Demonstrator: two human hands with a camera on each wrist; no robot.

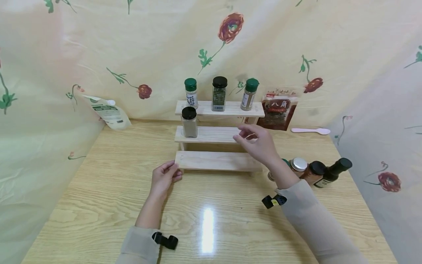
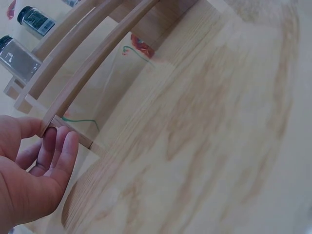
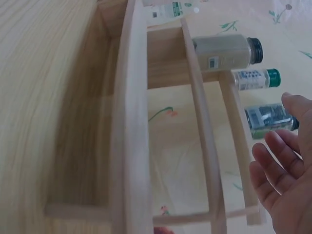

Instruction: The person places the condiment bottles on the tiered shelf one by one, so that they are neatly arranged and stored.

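A three-tier wooden spice rack [image 1: 211,161] stands on the table. My left hand [image 1: 164,177] pinches the left end of its lowest board, thumb on top and fingers curled below, as the left wrist view also shows. Over the right part of the middle tier hovers my right hand [image 1: 258,143], fingers loosely bent and nothing in them. A black-capped jar [image 1: 189,124] of pale powder sits at the left of the middle tier. On the top tier are a green-capped shaker [image 1: 191,93], a black-capped jar of green herbs [image 1: 219,94] and another green-capped shaker [image 1: 248,95].
Right of the rack stand a silver-capped jar [image 1: 298,165], a black-capped jar [image 1: 314,172] and a dark bottle [image 1: 333,173], partly behind my right forearm. A brown spice packet [image 1: 278,112], pink spoon [image 1: 310,131] and white pouch [image 1: 110,113] lie along the back.
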